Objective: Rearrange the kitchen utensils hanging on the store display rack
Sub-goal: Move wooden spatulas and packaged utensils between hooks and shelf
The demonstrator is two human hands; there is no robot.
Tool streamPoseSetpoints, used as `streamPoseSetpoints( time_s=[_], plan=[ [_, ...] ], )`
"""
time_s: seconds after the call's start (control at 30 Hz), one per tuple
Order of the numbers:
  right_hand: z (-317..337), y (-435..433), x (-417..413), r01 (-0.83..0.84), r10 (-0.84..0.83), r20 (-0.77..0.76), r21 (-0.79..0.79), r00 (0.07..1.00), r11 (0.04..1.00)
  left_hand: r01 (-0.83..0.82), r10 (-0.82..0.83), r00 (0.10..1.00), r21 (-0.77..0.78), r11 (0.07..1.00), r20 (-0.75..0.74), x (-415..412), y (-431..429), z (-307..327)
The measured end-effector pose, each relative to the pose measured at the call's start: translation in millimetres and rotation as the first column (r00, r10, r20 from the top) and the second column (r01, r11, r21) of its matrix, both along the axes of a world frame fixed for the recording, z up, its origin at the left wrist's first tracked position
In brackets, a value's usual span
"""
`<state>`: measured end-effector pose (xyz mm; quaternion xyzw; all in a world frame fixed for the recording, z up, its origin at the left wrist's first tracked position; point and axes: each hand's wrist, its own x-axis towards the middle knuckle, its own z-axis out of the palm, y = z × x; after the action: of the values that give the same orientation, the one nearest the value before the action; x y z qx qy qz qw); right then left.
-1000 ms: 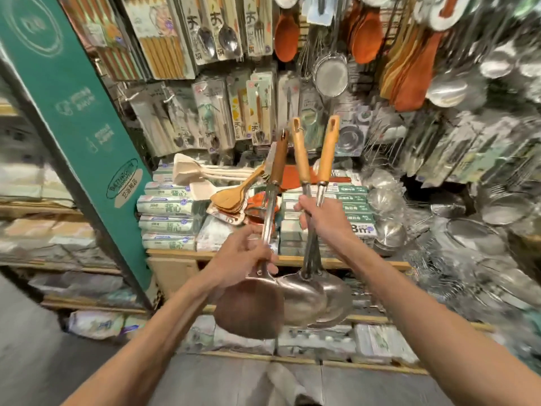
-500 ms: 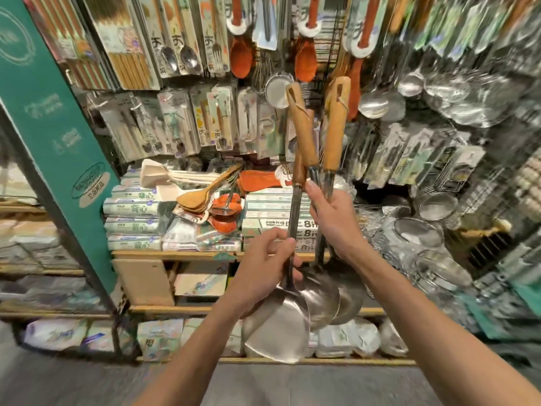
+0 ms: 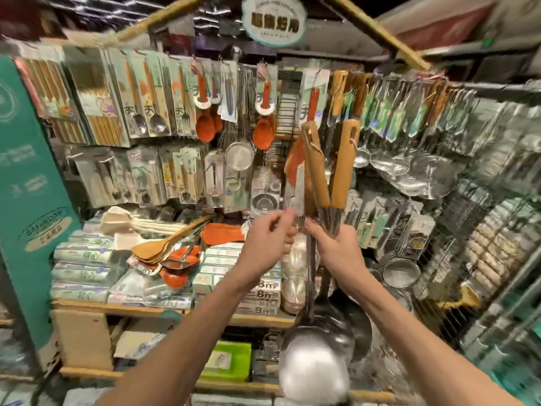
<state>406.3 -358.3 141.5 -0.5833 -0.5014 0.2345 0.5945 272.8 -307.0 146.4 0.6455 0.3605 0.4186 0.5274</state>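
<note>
My right hand (image 3: 336, 253) grips the metal shafts of two ladles, their light wooden handles (image 3: 342, 165) pointing up at the display rack (image 3: 281, 112) and their bowls (image 3: 339, 326) hanging below my wrist. A steel spatula stands just left of them, with its shiny blade (image 3: 314, 373) lowest and its darker handle behind a paper label (image 3: 297, 191). My left hand (image 3: 263, 247) pinches the spatula at the bottom of that handle, fingertips beside my right thumb. The three handle tops sit in front of hanging orange spoons and packaged utensils.
Packaged chopsticks and cutlery (image 3: 146, 112) hang at the upper left, steel strainers and skimmers (image 3: 409, 171) at the right. Wooden spatulas (image 3: 164, 244) and boxed rolls (image 3: 85, 271) lie on the shelf below. A green pillar (image 3: 26, 200) stands at the left.
Both hands have lifted the three utensils toward the hanging rows and the view has tilted up. My left hand has slid up from the spatula's shaft to the base of its handle.
</note>
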Motion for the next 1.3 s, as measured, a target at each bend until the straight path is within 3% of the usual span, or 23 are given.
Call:
streamPoseSetpoints(
  time_s=[0.17,0.5,0.6,0.83,1.03,1.13,1.3],
  plan=[
    [18,10,21,-0.084,0.084,-0.021,-0.005,0.996,0.996,0.179,-0.145,0.975,-0.21,0.961,0.169,47,23,38],
    [7,58,53,-0.064,0.064,0.044,-0.009,0.997,0.998,-0.029,0.124,0.941,-0.29,0.956,0.314,75,92,38],
    [9,77,72,0.022,-0.019,0.055,-0.042,0.998,0.999,-0.044,0.114,0.957,-0.255,0.966,0.268,84,123,39],
    [31,131,118,0.144,-0.136,0.106,-0.073,0.985,0.987,0.085,-0.077,0.994,-0.112,0.99,0.071,111,177,52],
    [30,150,152,0.236,-0.234,0.11,-0.009,0.966,0.972,0.112,-0.103,0.991,-0.111,0.987,0.08,149,209,53],
    [22,159,177,0.301,-0.301,0.058,0.0,0.952,0.954,0.123,-0.096,0.982,-0.17,0.978,0.162,168,222,54],
    [21,172,219,0.387,-0.384,-0.112,0.002,0.916,0.922,0.082,-0.08,0.991,-0.02,0.996,0.103,192,239,46]
  ],
)
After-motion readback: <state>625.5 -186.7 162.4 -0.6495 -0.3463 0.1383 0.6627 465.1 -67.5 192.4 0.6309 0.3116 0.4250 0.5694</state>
